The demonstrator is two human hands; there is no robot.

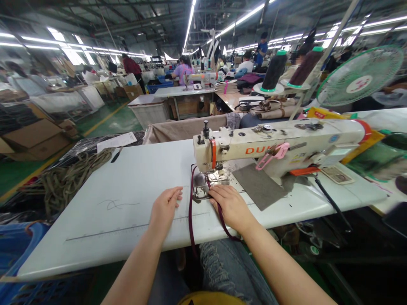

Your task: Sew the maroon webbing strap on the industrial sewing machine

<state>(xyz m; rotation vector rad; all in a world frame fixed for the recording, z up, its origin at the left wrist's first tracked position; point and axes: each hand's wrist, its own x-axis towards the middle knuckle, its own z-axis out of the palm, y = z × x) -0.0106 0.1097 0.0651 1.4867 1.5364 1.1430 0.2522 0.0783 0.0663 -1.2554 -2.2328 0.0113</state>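
A white sewing machine [286, 142] stands on the pale table. A narrow maroon strap [190, 212] hangs over the table's front edge, loops up beside the needle area and passes under the presser foot. My right hand [230, 205] is just in front of the foot with its fingers closed over the strap, whose loose end trails below the palm. My left hand [165, 207] hovers over the table left of the strap, thumb and fingers pinched together. Whether anything thin is between them I cannot make out.
Loose threads [117, 204] and a printed ruler [136, 227] mark the tabletop. A grey sheet [259, 186] lies by the machine bed. Olive straps [76, 178] are piled at the left, above a blue crate [22, 241]. Thread cones [276, 70] and a fan [361, 76] stand behind.
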